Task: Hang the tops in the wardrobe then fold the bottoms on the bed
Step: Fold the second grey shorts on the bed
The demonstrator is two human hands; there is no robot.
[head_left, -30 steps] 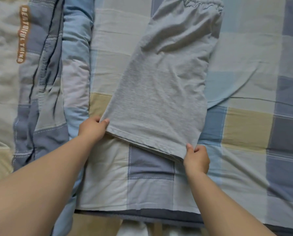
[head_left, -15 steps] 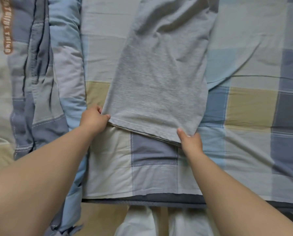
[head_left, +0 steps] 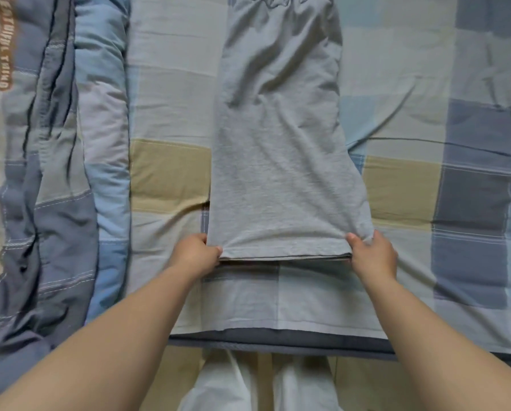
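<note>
Both hem corners of the grey trousers point(head_left: 281, 161) are pinched — left hand point(head_left: 196, 255), right hand point(head_left: 373, 256) — likely so the stacked legs are kept aligned for folding.

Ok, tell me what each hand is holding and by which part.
Both hold the grey trousers: left hand and right hand each pinch a hem corner.

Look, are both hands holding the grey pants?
Yes, the left hand and right hand each pinch a bottom corner of the grey pants on the bed.
</note>
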